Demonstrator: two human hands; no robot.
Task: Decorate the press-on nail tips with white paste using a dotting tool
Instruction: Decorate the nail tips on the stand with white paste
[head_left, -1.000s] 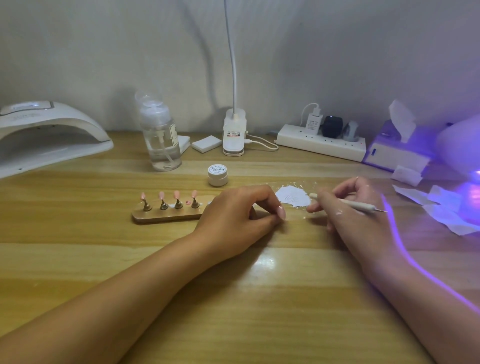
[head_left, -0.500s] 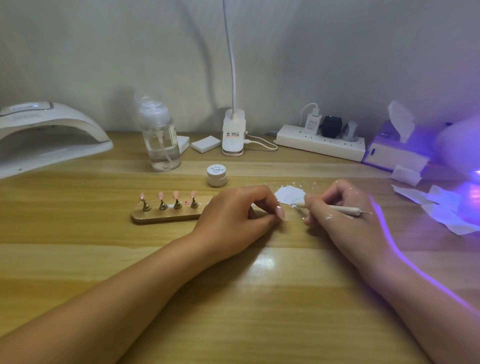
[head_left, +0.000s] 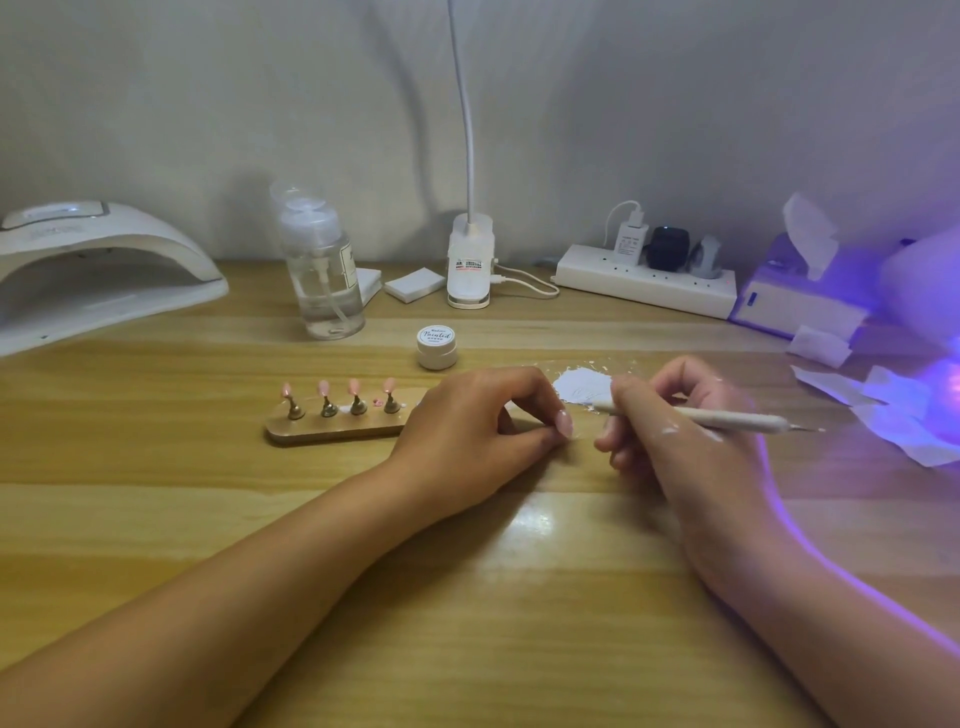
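A wooden holder (head_left: 332, 432) carries several pink nail tips (head_left: 354, 387) on small metal stands. My left hand (head_left: 483, 421) rests on the table over the holder's right end. Its fingers are curled and its thumb presses against the fingertips; anything between them is hidden. My right hand (head_left: 670, 441) grips a white dotting tool (head_left: 727, 417), and the tool's near end lies at the edge of a smear of white paste (head_left: 582, 387) on the table. White paste flecks sit on the back of my right hand. A small white jar (head_left: 437, 347) stands behind, lid on.
A white nail lamp (head_left: 93, 270) stands at the back left, and a clear pump bottle (head_left: 324, 280) beside it. A clip lamp (head_left: 470, 265), a power strip (head_left: 644, 283), a tissue box (head_left: 795, 301) and loose wipes (head_left: 893, 410) lie at the back and right, in purple light.
My right hand has shifted left with the dotting tool, from over the paste smear towards my left hand's fingertips. My left hand has stayed put.
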